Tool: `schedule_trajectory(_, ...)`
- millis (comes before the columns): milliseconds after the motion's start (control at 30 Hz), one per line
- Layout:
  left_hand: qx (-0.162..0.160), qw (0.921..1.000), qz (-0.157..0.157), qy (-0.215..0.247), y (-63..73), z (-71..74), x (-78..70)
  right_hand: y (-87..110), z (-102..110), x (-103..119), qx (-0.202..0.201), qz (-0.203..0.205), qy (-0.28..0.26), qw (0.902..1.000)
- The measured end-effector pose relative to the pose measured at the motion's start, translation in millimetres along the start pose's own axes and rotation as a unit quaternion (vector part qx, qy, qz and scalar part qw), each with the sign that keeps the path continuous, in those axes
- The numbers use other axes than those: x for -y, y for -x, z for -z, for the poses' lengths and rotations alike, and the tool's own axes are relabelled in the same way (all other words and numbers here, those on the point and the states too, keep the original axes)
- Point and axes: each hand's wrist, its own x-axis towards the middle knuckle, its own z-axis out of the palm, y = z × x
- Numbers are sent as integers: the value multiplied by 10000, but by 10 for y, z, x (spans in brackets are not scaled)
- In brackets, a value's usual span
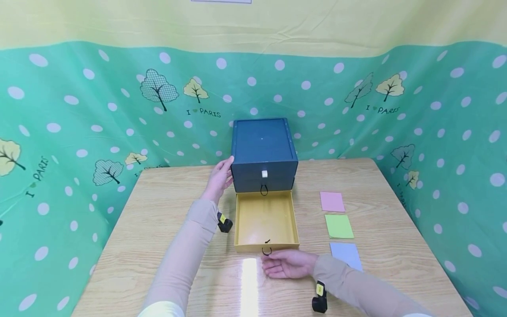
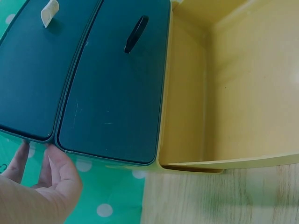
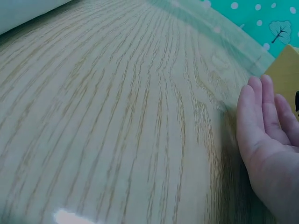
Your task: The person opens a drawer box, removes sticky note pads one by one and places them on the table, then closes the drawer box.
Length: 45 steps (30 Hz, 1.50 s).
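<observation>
A small drawer unit (image 1: 261, 141) stands at the back of the table, with two blue drawers above a yellow drawer (image 1: 266, 220) that is pulled far out. The upper blue drawer has a white tab (image 1: 264, 174), the lower a black loop (image 1: 264, 190). My left hand (image 1: 219, 178) touches the unit's left side with its fingertips, near the seam between the blue drawers in the left wrist view. In front of the yellow drawer, my right hand (image 1: 289, 265) lies with loosely extended fingers, its thumb beside the black loop pull (image 1: 266, 251). Whether the thumb touches the loop is unclear.
To the right of the drawer lie pink (image 1: 332, 201), green (image 1: 339, 226) and blue (image 1: 347, 255) paper squares in a column. A green dotted curtain (image 1: 253, 92) surrounds the wooden table (image 1: 166, 211) at the back and sides.
</observation>
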Motion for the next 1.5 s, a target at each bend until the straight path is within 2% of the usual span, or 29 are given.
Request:
schedule_trajectory(233,11,10000,2,-21,-2,7,5,-27,-29,4,-291,166,-272,9991)
schedule_trajectory(567,-50,9999,-50,-74,2,4,12,-42,-52,-24,-647,231,-124,9976)
schedule_trajectory(733,-67,10000,-60,33,-2,-3,17,-41,-55,-26,-680,242,-89,9974)
schedule_trajectory(1500,22,9999,-69,-95,7,12,5,-82,-30,134,-636,383,-22,9972)
